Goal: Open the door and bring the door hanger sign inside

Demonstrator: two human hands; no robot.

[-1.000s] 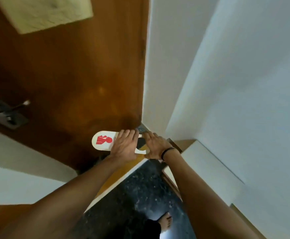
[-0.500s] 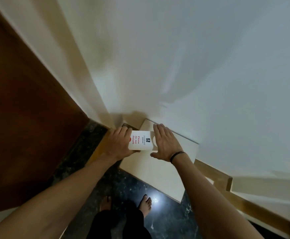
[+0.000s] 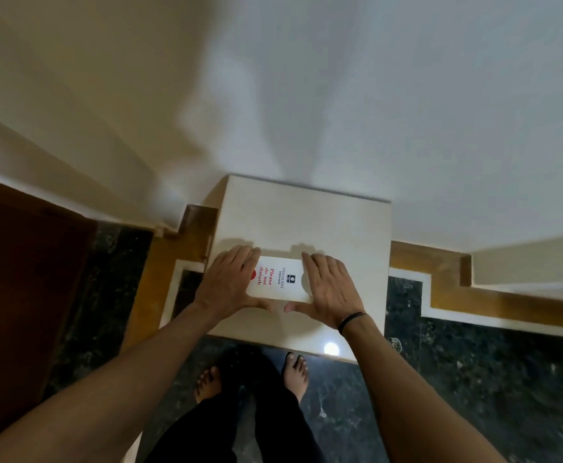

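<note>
While both hands frame it, the door hanger sign (image 3: 278,279) lies flat on the cream ledge (image 3: 307,215), near its front edge. Left hand (image 3: 230,284) covers the sign's left end, right hand (image 3: 328,289) its right end, fingers flat, thumbs at its near edge. Bare feet (image 3: 295,370) stand below the ledge on dark floor (image 3: 474,379).

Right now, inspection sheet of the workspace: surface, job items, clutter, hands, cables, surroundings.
Surface: cream ledge top, glossy, bare apart from the sign.
Job's things: door hanger sign flat on the ledge, "Please do not disturb" side up; brown door at left.
Clutter: nothing seen.
Hands: left hand and right hand palm down on the sign's two ends, fingers flat; black band on right wrist.
Cables: nothing seen.
Surroundings: white wall, dark marble floor, wooden skirting, bare feet below.
</note>
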